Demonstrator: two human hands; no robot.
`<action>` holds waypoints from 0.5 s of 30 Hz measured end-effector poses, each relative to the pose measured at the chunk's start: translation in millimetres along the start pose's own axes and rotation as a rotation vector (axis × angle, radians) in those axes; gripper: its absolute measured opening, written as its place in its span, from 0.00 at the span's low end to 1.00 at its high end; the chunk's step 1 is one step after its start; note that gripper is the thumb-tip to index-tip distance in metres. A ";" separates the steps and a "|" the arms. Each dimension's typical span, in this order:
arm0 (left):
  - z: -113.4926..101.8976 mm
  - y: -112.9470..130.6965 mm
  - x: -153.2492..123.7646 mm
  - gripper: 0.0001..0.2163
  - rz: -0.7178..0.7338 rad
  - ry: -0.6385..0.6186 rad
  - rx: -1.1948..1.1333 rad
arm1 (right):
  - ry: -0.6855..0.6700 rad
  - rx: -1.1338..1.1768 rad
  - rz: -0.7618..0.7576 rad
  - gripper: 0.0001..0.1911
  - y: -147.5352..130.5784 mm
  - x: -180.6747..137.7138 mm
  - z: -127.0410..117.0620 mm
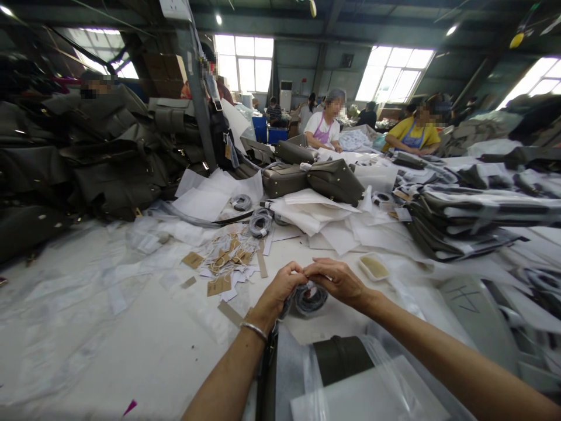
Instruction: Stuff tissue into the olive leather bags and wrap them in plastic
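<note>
The worker's left hand (284,287) and right hand (336,279) meet, fingertips pinched nearly closed on a plastic-wrapped coiled strap (314,306). Near their forearms lies an olive bag (342,358), partly plastic-covered.

Daylight fills paned windows (244,61) in a grey-green wall (302,64); small lamps (452,29) glow near dark beams (335,17). A grey post (202,117) stands left of centre, and a white table (149,351) spreads across the foreground.

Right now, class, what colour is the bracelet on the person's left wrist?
Silver. The bracelet shows best in the head view, the only one.
</note>
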State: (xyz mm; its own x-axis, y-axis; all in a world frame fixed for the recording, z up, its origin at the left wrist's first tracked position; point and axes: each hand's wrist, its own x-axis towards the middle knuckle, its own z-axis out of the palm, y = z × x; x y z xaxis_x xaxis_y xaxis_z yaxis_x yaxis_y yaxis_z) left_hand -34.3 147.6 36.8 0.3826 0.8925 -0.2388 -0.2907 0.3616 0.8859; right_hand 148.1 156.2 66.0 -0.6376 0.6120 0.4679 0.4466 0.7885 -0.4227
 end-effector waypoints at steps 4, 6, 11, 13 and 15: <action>-4.7 4.2 -1.3 0.15 -0.030 -0.050 -0.031 | -0.092 -0.131 -0.072 0.13 -4.7 -6.8 -13.6; -6.5 5.8 -2.3 0.15 -0.040 -0.080 -0.040 | -0.126 -0.245 -0.080 0.15 -7.3 -11.0 -18.9; -5.7 4.0 -1.6 0.16 -0.046 -0.085 -0.046 | -0.148 -0.377 -0.063 0.18 -16.2 -17.0 -19.9; -5.3 2.5 -0.3 0.16 -0.043 -0.066 -0.043 | -0.127 -0.364 -0.034 0.20 -21.2 -19.4 -19.9; -5.6 2.0 1.0 0.16 -0.048 -0.052 -0.033 | -0.072 -0.343 -0.009 0.18 -26.4 -26.1 -25.5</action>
State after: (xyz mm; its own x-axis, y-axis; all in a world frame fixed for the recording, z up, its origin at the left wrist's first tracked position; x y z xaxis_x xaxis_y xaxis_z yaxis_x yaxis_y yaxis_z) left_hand -39.5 150.7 36.1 0.4417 0.8590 -0.2587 -0.2996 0.4130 0.8600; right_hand 168.9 120.9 84.7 -0.6794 0.6088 0.4097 0.6182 0.7756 -0.1275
